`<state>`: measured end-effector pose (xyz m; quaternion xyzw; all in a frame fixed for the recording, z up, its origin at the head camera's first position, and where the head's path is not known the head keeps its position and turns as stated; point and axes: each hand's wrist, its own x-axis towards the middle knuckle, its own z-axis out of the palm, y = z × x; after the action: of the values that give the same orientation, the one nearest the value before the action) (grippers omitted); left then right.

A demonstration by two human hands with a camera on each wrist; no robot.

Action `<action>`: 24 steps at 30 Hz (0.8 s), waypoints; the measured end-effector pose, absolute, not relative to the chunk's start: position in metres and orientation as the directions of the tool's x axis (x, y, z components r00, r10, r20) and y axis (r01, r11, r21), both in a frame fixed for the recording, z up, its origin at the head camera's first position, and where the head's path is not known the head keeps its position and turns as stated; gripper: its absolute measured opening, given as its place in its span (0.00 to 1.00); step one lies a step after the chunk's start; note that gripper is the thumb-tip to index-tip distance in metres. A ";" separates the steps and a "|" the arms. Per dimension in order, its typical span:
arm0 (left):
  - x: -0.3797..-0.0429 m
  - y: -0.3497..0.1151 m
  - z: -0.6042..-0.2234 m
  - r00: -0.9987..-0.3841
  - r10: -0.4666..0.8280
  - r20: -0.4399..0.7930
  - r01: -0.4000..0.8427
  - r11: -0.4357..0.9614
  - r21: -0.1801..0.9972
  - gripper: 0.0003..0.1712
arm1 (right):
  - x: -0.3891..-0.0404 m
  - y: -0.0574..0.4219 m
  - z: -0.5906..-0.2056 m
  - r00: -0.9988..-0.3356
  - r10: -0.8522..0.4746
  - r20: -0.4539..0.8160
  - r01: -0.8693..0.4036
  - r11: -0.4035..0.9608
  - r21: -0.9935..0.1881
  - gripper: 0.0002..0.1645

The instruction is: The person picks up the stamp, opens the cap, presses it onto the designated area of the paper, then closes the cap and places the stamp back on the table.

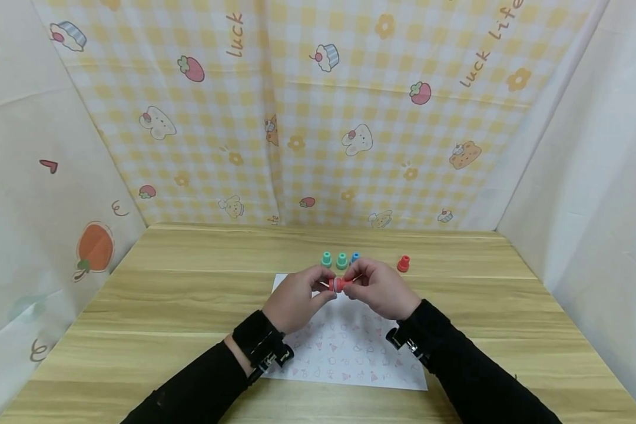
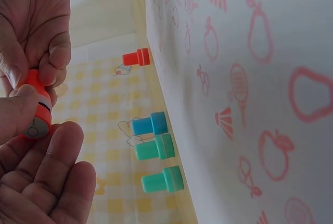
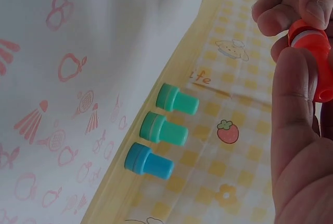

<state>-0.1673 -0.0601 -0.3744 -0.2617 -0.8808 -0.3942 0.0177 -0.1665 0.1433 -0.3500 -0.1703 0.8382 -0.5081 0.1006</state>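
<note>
Over the far part of a white sheet of paper [image 1: 350, 353], both hands hold one red stamp [image 1: 338, 285] between them. My left hand [image 1: 297, 300] pinches its wide end with thumb and fingers. My right hand [image 1: 384, 288] grips the narrow handle end. A pale band and a thin dark line circle the stamp [image 2: 39, 101] in the left wrist view, and its round end face bears a small drawing. Fingers cover part of it. Red prints of fruit, rackets and shuttlecocks [image 2: 225, 125] fill much of the sheet.
Beyond the sheet stand two green stamps [image 1: 326, 259] and a blue stamp [image 3: 148, 161], in a row. Another red stamp [image 1: 404, 263] stands apart to the right. The wooden table [image 1: 191, 265] meets a yellow checked curtain [image 1: 217, 118] at the back, with white cloth on both sides.
</note>
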 end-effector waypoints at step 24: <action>-0.166 -0.059 -0.374 -0.858 0.467 0.214 0.471 0.548 0.692 0.15 | -0.168 0.143 -0.355 -0.910 -0.415 -0.012 -0.169 0.396 -0.903 0.06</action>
<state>-0.1664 -0.0587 -0.3739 -0.2665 -0.8797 -0.3939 0.0023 -0.1678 0.1431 -0.3553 -0.1763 0.8270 -0.5206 0.1181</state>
